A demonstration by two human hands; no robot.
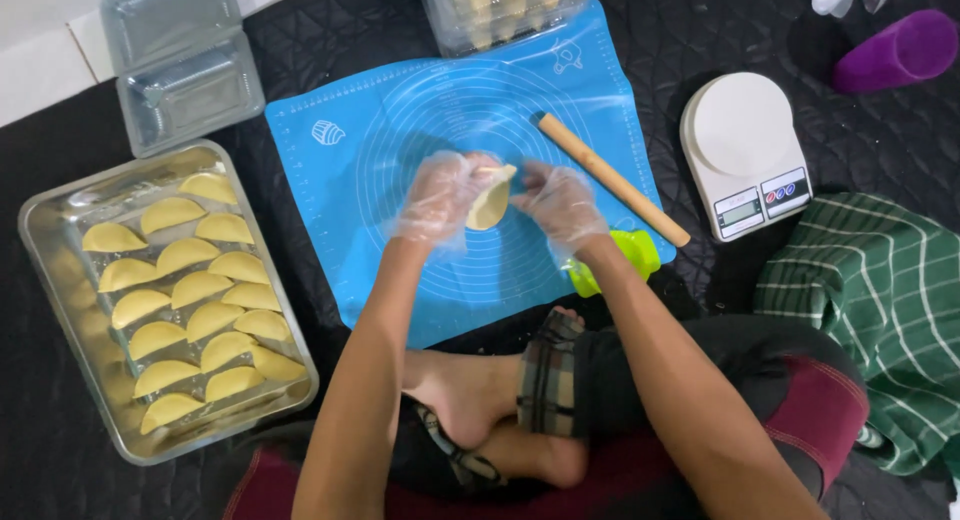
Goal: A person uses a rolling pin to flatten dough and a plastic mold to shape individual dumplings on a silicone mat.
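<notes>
Both gloved hands, left hand [440, 195] & right hand [560, 202], fingers pinching one folded pastry [490, 202] between them over blue mat [340, 180]; tray [60, 280] left of fingers approx. full, few left.

Thin clear plastic gloves, crinkled, cover the left hand [440, 192] and the right hand [560, 202]; forearms bare; dark shorts with maroon panels and a plaid hem; feet bare.
</notes>
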